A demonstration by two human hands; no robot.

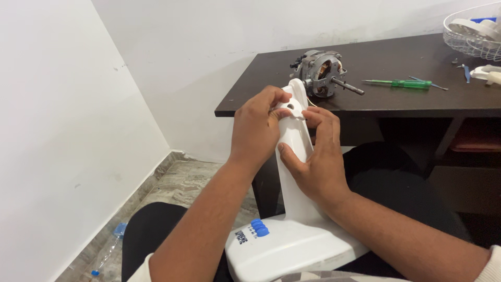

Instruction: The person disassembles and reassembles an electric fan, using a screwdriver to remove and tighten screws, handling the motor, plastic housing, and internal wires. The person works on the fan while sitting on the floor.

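Centre frame: white fan stand [295,156], base in lap at bottom centre, neck upright. Right hand [315,159] wrapped round the neck, fingers clenched on it. Left hand [255,130] up at the neck's top, fingertips pinching a small white piece [288,108] w/ a hole, prob. a pivot cap, hard to tell. Step looks like fitting or working that piece at the joint. Next move calls for a steady neck & fine fingertip alignment. Motor [321,73] & green screwdriver [399,83] on dark table [376,104], upper right.
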